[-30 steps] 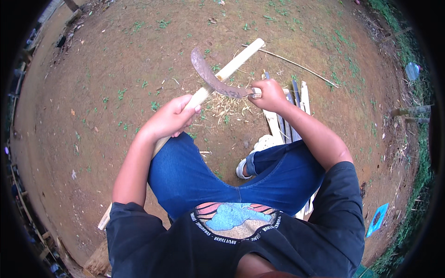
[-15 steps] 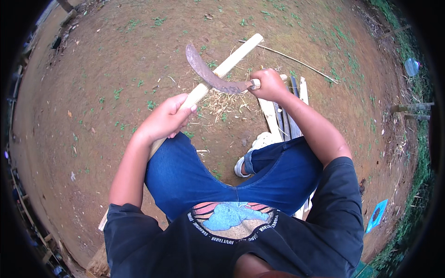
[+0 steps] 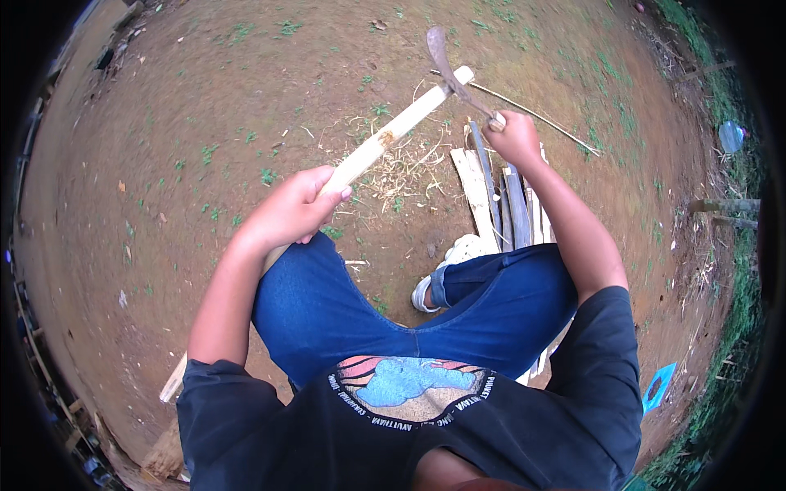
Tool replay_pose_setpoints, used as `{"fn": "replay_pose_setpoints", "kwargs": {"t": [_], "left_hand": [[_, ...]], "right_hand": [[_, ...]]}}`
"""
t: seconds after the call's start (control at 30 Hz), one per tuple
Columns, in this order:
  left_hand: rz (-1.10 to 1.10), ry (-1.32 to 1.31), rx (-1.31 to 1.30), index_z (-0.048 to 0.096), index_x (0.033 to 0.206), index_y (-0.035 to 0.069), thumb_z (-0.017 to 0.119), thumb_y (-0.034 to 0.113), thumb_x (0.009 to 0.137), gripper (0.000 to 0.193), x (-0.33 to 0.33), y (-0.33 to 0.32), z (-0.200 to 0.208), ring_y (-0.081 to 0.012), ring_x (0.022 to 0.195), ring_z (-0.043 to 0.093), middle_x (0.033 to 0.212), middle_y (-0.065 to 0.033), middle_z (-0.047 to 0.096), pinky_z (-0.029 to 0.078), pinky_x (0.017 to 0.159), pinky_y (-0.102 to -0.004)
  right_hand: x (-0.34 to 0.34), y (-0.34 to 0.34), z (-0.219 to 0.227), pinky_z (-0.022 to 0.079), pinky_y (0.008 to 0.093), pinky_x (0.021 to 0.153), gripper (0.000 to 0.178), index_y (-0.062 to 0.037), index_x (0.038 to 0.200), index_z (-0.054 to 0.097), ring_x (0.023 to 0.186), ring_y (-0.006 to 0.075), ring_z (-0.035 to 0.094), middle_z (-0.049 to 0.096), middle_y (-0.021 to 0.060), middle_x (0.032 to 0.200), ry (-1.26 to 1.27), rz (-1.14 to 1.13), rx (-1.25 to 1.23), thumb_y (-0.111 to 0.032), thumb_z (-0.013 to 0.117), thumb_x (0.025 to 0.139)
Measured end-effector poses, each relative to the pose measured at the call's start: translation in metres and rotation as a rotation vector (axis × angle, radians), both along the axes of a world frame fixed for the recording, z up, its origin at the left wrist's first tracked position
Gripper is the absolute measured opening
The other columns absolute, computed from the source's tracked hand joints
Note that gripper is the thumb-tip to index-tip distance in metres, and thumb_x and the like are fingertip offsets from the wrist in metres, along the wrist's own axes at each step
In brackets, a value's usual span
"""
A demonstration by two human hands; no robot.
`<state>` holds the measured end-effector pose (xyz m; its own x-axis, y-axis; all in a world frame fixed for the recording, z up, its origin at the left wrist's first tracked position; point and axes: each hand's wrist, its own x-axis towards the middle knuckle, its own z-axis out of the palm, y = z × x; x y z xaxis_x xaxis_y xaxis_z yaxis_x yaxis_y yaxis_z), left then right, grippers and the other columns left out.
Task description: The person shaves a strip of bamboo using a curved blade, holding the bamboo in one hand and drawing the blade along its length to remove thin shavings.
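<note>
Bare brown dirt ground (image 3: 205, 98) with sparse green tufts spread out below the seated person. Their left hand (image 3: 291, 209) was clenched around a long pale wooden stick (image 3: 393, 131) that slanted up to the right over the left knee. Their right hand (image 3: 514, 137) gripped the handle of a curved rusty blade (image 3: 446, 65), whose edge met the stick near its far end. Shavings (image 3: 401, 168) lay under the stick, and a pile of split slats (image 3: 499, 196) lay just beside the right leg.

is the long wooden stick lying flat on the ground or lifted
Lifted: the left hand grips the wooden stick mid-length, its far end raised where the curved blade meets it.
</note>
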<state>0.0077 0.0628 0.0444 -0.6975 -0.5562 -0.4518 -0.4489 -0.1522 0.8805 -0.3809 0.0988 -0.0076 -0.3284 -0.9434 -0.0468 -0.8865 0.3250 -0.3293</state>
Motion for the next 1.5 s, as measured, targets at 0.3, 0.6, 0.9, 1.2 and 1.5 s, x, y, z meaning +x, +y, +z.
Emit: {"fn": "replay_pose_setpoints", "kwargs": {"t": [0.3,0.6,0.9,1.2,1.5], "left_hand": [[0.006,-0.074,-0.036,0.053,0.096,0.007,0.054,0.023,0.102,0.017,-0.005,0.007,-0.001,-0.0027,0.041,0.039,0.062,0.0049,0.045,0.031,0.036,-0.0222],[0.007,-0.052,-0.019,0.055,0.097,0.005,0.053,0.022,0.102,0.018,0.0,0.002,-0.003,-0.0033,0.041,0.04,0.061,0.0046,0.046,0.033,0.037,-0.0226],[0.051,0.042,0.065,0.056,0.098,0.004,0.049,0.017,0.103,0.015,0.001,-0.006,-0.005,-0.0024,0.039,0.039,0.056,0.0052,0.045,0.032,0.036,-0.0201],[0.048,0.036,0.034,0.057,0.095,0.005,0.051,0.02,0.102,0.017,0.001,-0.013,-0.009,-0.0027,0.04,0.041,0.058,0.006,0.046,0.034,0.036,-0.0215],[0.053,0.086,0.009,0.058,0.097,0.005,0.051,0.019,0.101,0.016,0.005,-0.009,-0.011,-0.0029,0.04,0.041,0.06,0.0052,0.048,0.034,0.036,-0.0213]], "right_hand": [[0.048,0.007,-0.003,0.056,0.0439,0.071,0.019,-0.0116,0.078,0.071,0.074,0.0353,0.069,0.069,0.0159,0.073,0.092,0.418,0.032,-0.03,0.069,0.076],[0.065,0.013,-0.011,0.056,0.0462,0.074,0.019,-0.0115,0.08,0.072,0.074,0.0355,0.069,0.069,0.0159,0.074,-0.105,0.309,-0.001,-0.03,0.067,0.078],[0.068,0.006,-0.006,0.056,0.0451,0.072,0.021,-0.0107,0.081,0.072,0.073,0.0352,0.069,0.07,0.0164,0.076,0.02,0.39,0.054,-0.031,0.067,0.078],[0.084,0.015,-0.007,0.055,0.046,0.075,0.022,-0.0121,0.083,0.073,0.078,0.0358,0.069,0.071,0.0158,0.08,0.006,0.412,0.068,-0.033,0.066,0.079],[0.078,0.011,0.019,0.056,0.0447,0.078,0.025,-0.0119,0.085,0.074,0.081,0.035,0.069,0.071,0.0169,0.082,0.109,0.371,0.095,-0.035,0.066,0.078]]}}
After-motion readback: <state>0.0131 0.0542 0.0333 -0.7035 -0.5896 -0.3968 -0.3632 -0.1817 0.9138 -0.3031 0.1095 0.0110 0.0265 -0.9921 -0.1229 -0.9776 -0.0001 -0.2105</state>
